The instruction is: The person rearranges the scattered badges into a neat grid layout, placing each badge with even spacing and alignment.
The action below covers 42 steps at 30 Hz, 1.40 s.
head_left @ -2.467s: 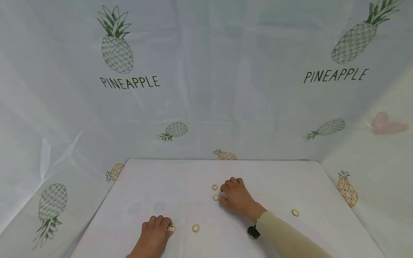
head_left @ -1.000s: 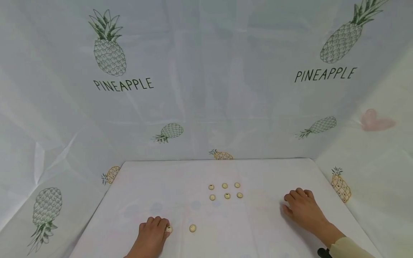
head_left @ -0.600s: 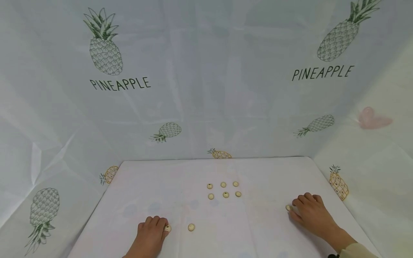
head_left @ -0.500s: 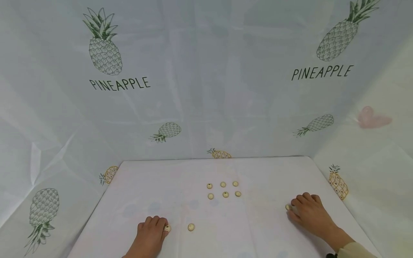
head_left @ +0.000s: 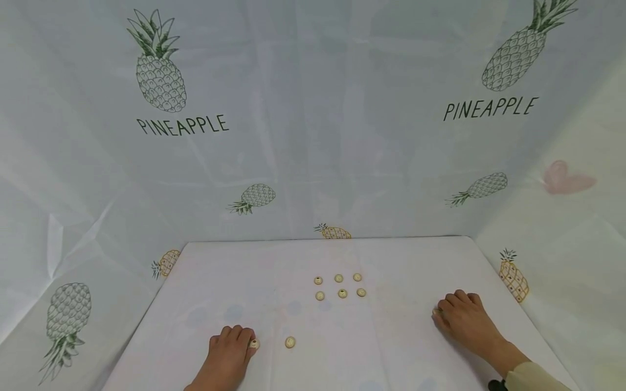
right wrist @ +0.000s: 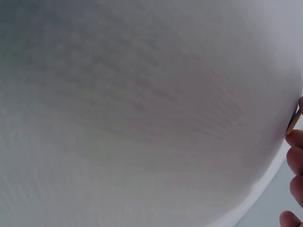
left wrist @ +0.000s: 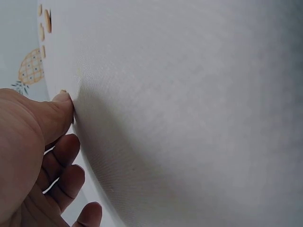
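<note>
My left hand (head_left: pixel 226 350) rests low on the white table and pinches a small round wooden disc (head_left: pixel 254 344) between thumb and fingers. In the left wrist view the thumb (left wrist: pixel 59 111) presses at the table surface and mostly hides that disc. A second disc (head_left: pixel 290 342) with faint markings lies just right of it. Over on the right side, my right hand (head_left: pixel 464 317) grips another disc (head_left: pixel 436 311), mostly covered by the fingers. The right wrist view catches this disc (right wrist: pixel 294 121) edge-on and tilted between the fingertips, close against the tabletop.
Several matching discs lie in two short rows near the table's middle, among them a front one (head_left: pixel 342 293) with a dark spot. White cloth (head_left: pixel 313 136) printed with pineapples surrounds the white table (head_left: pixel 244 260) at the back and sides.
My right hand has moved right from beside the grouped discs, uncovering them, and has taken hold of the lone disc at the right. The left hand stays put on its disc.
</note>
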Tool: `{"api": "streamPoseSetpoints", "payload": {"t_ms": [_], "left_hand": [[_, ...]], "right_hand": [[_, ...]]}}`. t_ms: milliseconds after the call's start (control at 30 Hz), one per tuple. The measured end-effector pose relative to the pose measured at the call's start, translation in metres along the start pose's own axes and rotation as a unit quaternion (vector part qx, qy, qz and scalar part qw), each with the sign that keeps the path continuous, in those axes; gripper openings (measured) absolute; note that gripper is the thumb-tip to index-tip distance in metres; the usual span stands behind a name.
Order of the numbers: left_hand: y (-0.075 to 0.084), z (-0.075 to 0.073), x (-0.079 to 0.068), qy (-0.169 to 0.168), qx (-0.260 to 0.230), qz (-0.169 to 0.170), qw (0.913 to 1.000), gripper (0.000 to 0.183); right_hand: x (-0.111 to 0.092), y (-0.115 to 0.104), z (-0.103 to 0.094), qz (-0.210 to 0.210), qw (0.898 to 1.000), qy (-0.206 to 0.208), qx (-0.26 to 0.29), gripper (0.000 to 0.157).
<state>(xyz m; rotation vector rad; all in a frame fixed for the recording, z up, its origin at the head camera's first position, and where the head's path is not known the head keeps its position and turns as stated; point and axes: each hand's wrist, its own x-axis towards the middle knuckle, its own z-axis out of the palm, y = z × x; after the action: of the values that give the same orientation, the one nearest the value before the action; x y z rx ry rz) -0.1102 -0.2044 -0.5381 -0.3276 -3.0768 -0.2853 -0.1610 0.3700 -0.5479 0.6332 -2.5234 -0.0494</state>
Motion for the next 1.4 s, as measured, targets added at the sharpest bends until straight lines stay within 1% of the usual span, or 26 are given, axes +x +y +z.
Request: {"api": "streamPoseSetpoints", "payload": {"t_ms": [133, 400, 500, 600, 667, 767, 867, 933, 1000, 1067, 1167, 1200, 1300, 1400], "left_hand": [[0.0, 0.001, 0.0, -0.003, -0.001, -0.001, 1.0, 0.019], [-0.001, 0.002, 0.002, -0.003, 0.005, -0.002, 1.0, 0.02], [0.0, 0.001, 0.002, -0.004, 0.004, -0.005, 1.0, 0.02], [0.001, 0.0, 0.002, -0.005, 0.003, -0.005, 1.0, 0.02], [0.001, -0.001, 0.001, -0.006, 0.003, -0.006, 1.0, 0.02], [0.002, -0.001, 0.001, -0.006, 0.003, -0.007, 1.0, 0.02], [0.002, -0.001, 0.002, -0.008, 0.003, -0.007, 0.9999, 0.021], [0.002, 0.0, 0.002, -0.009, 0.003, -0.011, 0.9999, 0.02], [0.003, 0.0, 0.002, -0.009, 0.002, -0.012, 0.9999, 0.02], [0.003, -0.001, 0.001, -0.009, 0.001, -0.014, 0.9999, 0.02], [0.003, -0.001, 0.001, -0.004, 0.0, -0.009, 1.0, 0.02], [0.003, -0.002, 0.0, -0.003, 0.001, -0.007, 1.0, 0.02], [0.003, -0.002, 0.0, -0.003, 0.002, -0.002, 1.0, 0.021], [0.003, -0.002, 0.0, -0.006, 0.003, -0.002, 1.0, 0.021]], "right_hand": [[0.001, -0.003, -0.002, -0.001, 1.0, -0.007, 0.014, 0.017], [0.001, -0.007, -0.006, 0.005, 0.997, -0.06, 0.037, 0.027], [0.002, -0.007, -0.009, 0.006, 0.998, -0.053, 0.038, 0.029], [0.003, -0.007, -0.01, 0.01, 0.999, -0.039, 0.028, 0.027], [0.003, -0.007, -0.01, 0.019, 0.999, -0.039, 0.023, 0.024], [0.002, -0.007, -0.01, 0.038, 0.997, -0.062, 0.016, 0.021], [0.001, -0.007, -0.012, 0.056, 0.994, -0.089, 0.013, 0.023], [0.001, -0.008, -0.013, 0.063, 0.993, -0.099, 0.011, 0.024], [0.001, -0.009, -0.013, 0.062, 0.993, -0.097, 0.009, 0.024], [0.001, -0.009, -0.012, 0.058, 0.995, -0.087, 0.01, 0.022], [0.002, -0.009, -0.01, 0.043, 0.997, -0.061, 0.023, 0.016], [0.002, -0.009, -0.01, 0.036, 0.998, -0.052, 0.03, 0.016], [0.002, -0.008, -0.009, 0.016, 0.998, -0.031, 0.045, 0.025], [0.002, -0.008, -0.009, 0.006, 0.999, -0.026, 0.046, 0.034]]}}
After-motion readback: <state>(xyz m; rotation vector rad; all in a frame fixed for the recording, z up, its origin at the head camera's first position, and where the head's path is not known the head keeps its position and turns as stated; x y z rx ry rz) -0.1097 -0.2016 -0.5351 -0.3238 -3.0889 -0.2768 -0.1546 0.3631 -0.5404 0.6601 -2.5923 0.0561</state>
